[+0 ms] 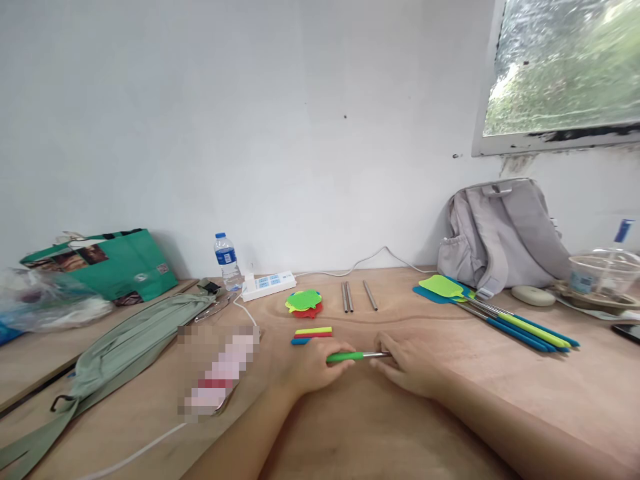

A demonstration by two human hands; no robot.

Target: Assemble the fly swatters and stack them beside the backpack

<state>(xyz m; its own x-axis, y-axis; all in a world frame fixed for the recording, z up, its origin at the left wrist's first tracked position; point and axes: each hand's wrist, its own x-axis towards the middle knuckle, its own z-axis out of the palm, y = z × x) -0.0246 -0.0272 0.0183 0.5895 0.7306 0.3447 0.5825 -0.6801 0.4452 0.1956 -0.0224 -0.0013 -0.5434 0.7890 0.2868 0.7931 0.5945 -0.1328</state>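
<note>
My left hand (320,365) is closed around a green handle (345,357). A thin metal rod (373,355) runs out of the handle's right end, and the fingers of my right hand (403,363) pinch it. Just beyond my left hand lie a few short coloured handles (313,331), yellow, red and blue. Farther back is a small pile of green, yellow and red flat fly-swatter heads (305,301). Three loose metal tubes (347,297) lie to the right of that pile.
Several whole fly swatters (520,323) lie at right, before a grey backpack (500,233). A power strip (269,285) and water bottle (227,262) stand near the wall. At left are a blurred-out phone-like object (220,377), a green sling bag (135,343) and a green shopping bag (120,263).
</note>
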